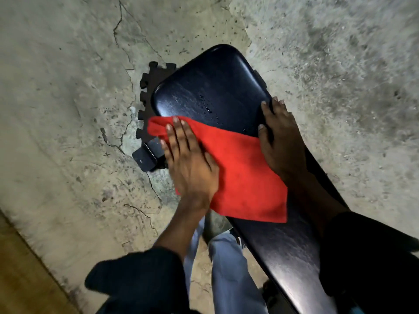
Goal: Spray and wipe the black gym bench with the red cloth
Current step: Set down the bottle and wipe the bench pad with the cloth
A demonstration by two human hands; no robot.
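The black gym bench (213, 87) runs from the upper middle down to the lower right, its padded top glossy with a few water droplets near the middle. A red cloth (244, 175) lies spread flat across the pad. My left hand (190, 164) presses flat on the cloth's left part, fingers together and pointing up the bench. My right hand (278, 141) rests on the bench's right edge, palm down, its thumb side touching the cloth's right corner and its fingers curled over the rim. No spray bottle is in view.
Cracked, stained concrete floor (68, 109) surrounds the bench. A black interlocking foam mat (147, 82) and a metal bench bracket (145, 157) stick out at the bench's left side. My legs in light trousers (229, 268) stand below. A wooden strip (22, 279) crosses the lower left corner.
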